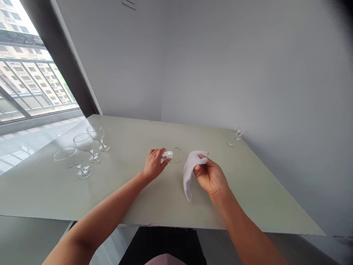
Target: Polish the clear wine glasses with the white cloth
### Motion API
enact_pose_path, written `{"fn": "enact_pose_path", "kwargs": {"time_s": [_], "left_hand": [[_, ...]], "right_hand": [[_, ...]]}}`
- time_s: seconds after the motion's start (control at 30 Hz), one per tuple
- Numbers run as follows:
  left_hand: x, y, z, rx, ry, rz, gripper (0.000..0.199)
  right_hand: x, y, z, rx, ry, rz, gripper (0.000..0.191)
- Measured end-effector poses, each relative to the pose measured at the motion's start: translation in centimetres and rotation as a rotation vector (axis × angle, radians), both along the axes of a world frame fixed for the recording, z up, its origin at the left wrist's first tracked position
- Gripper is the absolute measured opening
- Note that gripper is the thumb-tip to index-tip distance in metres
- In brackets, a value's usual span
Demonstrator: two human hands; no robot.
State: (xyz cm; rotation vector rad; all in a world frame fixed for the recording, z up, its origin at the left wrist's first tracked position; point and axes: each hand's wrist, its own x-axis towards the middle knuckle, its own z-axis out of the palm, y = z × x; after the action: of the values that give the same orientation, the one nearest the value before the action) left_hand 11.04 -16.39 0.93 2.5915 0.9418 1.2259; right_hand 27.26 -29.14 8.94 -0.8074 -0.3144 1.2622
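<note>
Over the middle of the table, my left hand (154, 162) is closed around a wine glass (168, 155) that lies tilted sideways. One round end of this glass points to the right; my fingers cover the other end. A white cloth (189, 169) is pinched between the thumb and fingers of my right hand (211, 176), and its loose part hangs down toward the tabletop. A small gap separates the cloth from the glass in my left hand.
Several stemmed glasses stand upright in a row on the left, including a near glass (84, 171). Another stemmed glass (237, 134) is at the table's far right, by the wall (248, 66). The pale green table (132, 136) ends close in front of me.
</note>
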Motion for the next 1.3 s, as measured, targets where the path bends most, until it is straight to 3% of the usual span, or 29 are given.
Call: {"fn": "enact_pose_path", "kwargs": {"time_s": [0.07, 0.13, 0.27, 0.37, 0.47, 0.53, 0.7, 0.9, 0.97, 1.03, 1.17, 1.23, 1.3], "left_hand": [[0.1, -0.3, 0.0, 0.012, 0.019, -0.019, 0.028], [0.0, -0.4, 0.1, -0.013, 0.041, -0.024, 0.025], [-0.1, -0.4, 0.1, -0.081, 0.077, -0.029, 0.019], [0.1, -0.5, 0.1, -0.111, 0.114, -0.06, 0.016], [0.3, -0.9, 0.1, -0.118, 0.17, -0.094, 0.016], [0.4, -1.3, 0.2, -0.077, 0.2, -0.11, 0.017], [0.2, -1.6, 0.8, 0.12, 0.288, -0.137, 0.018], [-0.2, -1.6, 1.7, 0.219, 0.309, -0.095, 0.027], [-0.3, -1.5, 2.0, 0.213, 0.327, -0.142, 0.029], [-0.3, -1.4, 2.0, 0.158, 0.336, -0.221, 0.034], [0.0, -1.4, 2.2, -0.097, 0.34, -0.391, 0.037], [0.2, -1.8, 2.5, -0.183, 0.401, -0.436, 0.037], [0.4, -2.5, 2.9, -0.117, 0.456, -0.394, 0.033]], "right_hand": [[-1.2, 0.3, 0.2, 0.045, -0.07, 0.022, 0.006], [-2.1, 0.5, 0.3, 0.077, -0.241, 0.08, 0.014], [-2.4, 0.2, -0.4, 0.116, -0.913, 0.199, 0.035], [-1.6, 0.0, -1.5, 0.162, -1.38, 0.208, 0.042], [-0.7, 0.2, -2.1, 0.145, -1.58, 0.226, 0.049], [-0.4, 0.6, -2.3, 0.107, -1.528, 0.315, 0.047], [-0.4, 1.4, -3.7, 0.002, -1.086, 0.523, 0.029], [0.6, 1.3, -4.9, -0.047, -0.542, 0.486, 0.028], [1.0, 0.8, -4.6, -0.031, -0.565, 0.537, 0.03], [1.2, 0.2, -4.1, -0.007, -0.743, 0.598, 0.029], [1.4, -0.8, -3.8, 0.038, -1.05, 0.587, 0.019], [1.4, -1.1, -4.3, -0.005, -1.012, 0.547, 0.021], [1.3, -1.3, -4.8, -0.082, -0.891, 0.474, 0.024]]}}
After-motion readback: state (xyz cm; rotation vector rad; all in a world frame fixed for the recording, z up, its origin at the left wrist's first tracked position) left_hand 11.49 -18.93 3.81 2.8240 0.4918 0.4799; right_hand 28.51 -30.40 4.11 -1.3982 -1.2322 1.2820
